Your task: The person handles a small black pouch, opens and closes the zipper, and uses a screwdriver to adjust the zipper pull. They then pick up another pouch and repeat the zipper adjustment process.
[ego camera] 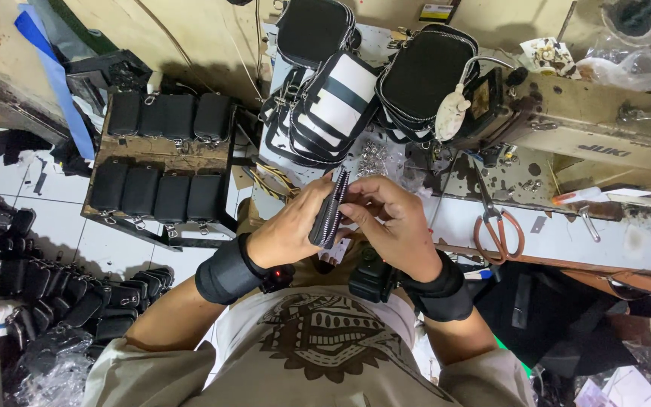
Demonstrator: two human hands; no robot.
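My left hand (289, 224) and my right hand (393, 218) together hold a small black zippered pouch (329, 213) edge-up in front of my chest. Its metal zipper teeth run along the top edge between my fingers. Left fingers wrap the pouch's left side; right fingers pinch its right side near the zipper. Both wrists wear black bands.
A pile of black and black-and-white pouches (356, 83) lies on the worktable ahead. Orange-handled scissors (496, 226) rest to the right, beside a beige sewing machine (597, 124). A wooden tray (161, 154) holds rows of black pouches at left; more pouches (62, 290) heap on the floor.
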